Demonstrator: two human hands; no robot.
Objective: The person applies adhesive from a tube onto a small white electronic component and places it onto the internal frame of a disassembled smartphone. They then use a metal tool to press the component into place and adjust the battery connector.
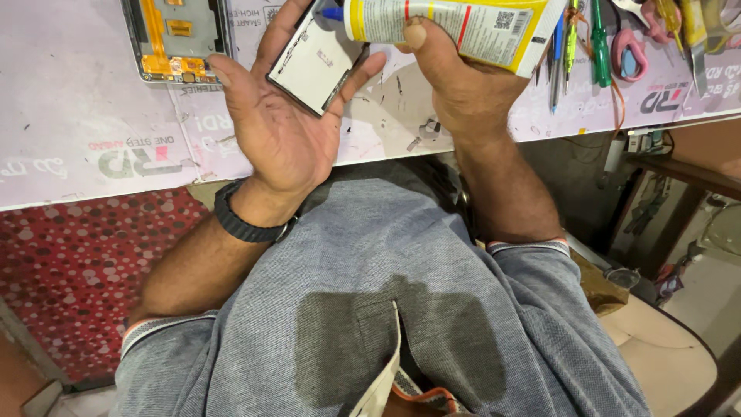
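Observation:
My left hand (278, 116) holds a flat white phone part (316, 62) with a dark metal rim, cradled in the palm and fingers at the top middle. My right hand (455, 81) grips a yellow and white glue tube (455, 25) lying sideways. The tube's blue nozzle (333, 13) points left and touches the top edge of the phone part. A black band sits on my left wrist (243, 220). Both hands hover over the front edge of the workbench.
The bench is covered by a pale printed mat (77, 116). An opened phone frame (176, 38) with orange flex cables lies at the top left. Screwdrivers and tweezers (598, 42) lie at the top right, with pink-handled scissors (629, 58) beside them. Small loose parts (424, 131) lie near my right wrist.

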